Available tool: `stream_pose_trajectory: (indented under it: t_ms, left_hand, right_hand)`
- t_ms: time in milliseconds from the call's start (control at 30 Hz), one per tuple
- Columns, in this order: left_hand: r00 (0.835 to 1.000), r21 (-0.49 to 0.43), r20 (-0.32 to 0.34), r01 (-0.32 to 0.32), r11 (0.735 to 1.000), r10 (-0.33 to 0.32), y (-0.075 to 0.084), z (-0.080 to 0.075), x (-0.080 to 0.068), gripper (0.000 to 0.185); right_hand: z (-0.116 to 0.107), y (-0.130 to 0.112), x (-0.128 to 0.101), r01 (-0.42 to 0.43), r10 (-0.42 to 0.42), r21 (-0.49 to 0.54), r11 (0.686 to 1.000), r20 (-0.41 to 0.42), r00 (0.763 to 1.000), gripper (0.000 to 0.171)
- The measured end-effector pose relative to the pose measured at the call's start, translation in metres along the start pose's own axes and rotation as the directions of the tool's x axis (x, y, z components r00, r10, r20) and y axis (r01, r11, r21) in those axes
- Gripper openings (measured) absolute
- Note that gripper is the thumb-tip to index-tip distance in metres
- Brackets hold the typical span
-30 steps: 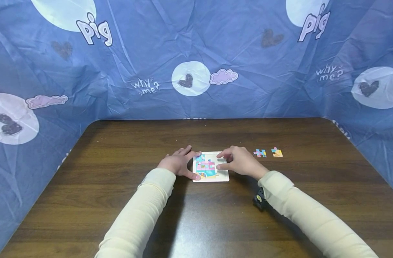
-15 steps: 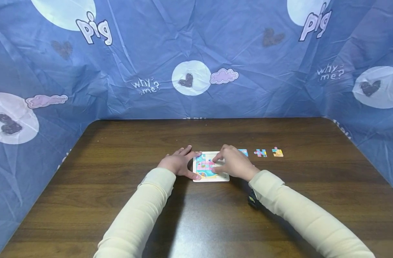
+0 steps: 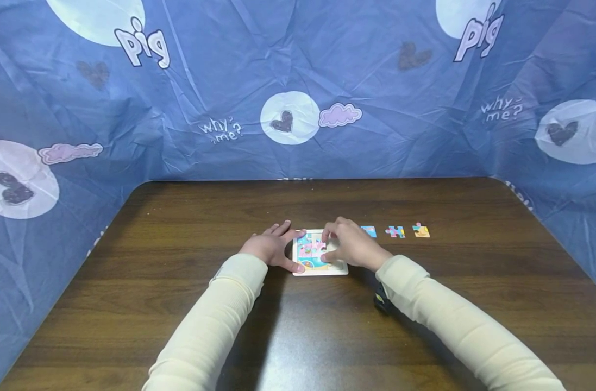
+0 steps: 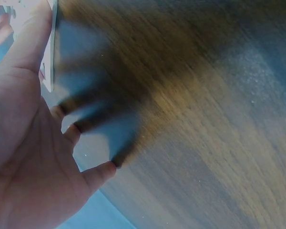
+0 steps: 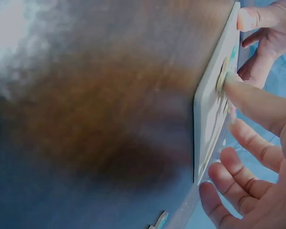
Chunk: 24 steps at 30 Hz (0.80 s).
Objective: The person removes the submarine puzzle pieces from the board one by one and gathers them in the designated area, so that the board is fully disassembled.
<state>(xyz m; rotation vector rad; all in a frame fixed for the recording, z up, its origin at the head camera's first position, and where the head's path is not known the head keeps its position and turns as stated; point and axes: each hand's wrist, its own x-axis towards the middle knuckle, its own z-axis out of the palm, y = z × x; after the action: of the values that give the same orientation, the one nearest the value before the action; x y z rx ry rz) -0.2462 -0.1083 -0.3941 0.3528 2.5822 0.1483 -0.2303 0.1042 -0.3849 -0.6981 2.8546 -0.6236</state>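
A small white-framed jigsaw board (image 3: 334, 273) with several pieces fitted lies mid-table in the head view. My left hand (image 3: 267, 248) steadies its left side, thumb and forefinger spread straight over the near and far corners. The left wrist view shows the other fingers of that left hand (image 4: 43, 143) reaching past the board. Over the board, my right hand (image 3: 353, 244) has thumb and forefinger at either side of a pink puzzle piece (image 3: 319, 245). In the right wrist view, the thumb (image 5: 257, 102) meets a slightly raised piece edge; the forefinger's contact is partly hidden.
Right of the board lie three loose pieces: a blue one (image 3: 369, 231) partly behind my right hand, a blue-and-pink one (image 3: 395, 232) and a yellow one (image 3: 421, 231). The brown wooden table (image 3: 205, 206) ends at a blue printed cloth (image 3: 376, 157).
My right hand has moved left over the board, from its right edge to the pink piece. That uncovers the blue loose piece. The left hand stays in place.
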Motion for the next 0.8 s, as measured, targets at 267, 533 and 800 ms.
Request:
stream_pose_trajectory:
  t_ms: [267,533,800]
  left_hand:
    - [1.000,0.007,0.007,-0.008,1.000,0.008,0.000,-0.003,-0.004,0.101]
    - [1.000,0.004,-0.008,-0.015,1.000,0.015,-0.002,-0.004,-0.007,0.102]
    - [1.000,-0.005,0.006,-0.023,1.000,0.023,0.000,-0.002,-0.003,0.103]
  right_hand:
    - [0.002,-0.004,-0.002,0.057,-0.060,-0.062,0.996,-0.052,0.997,0.033]
    - [0.003,-0.004,-0.005,0.145,-0.165,-0.174,0.974,-0.105,0.981,0.032]
    - [0.001,0.006,-0.006,0.139,-0.168,-0.180,0.974,-0.161,0.972,0.033]
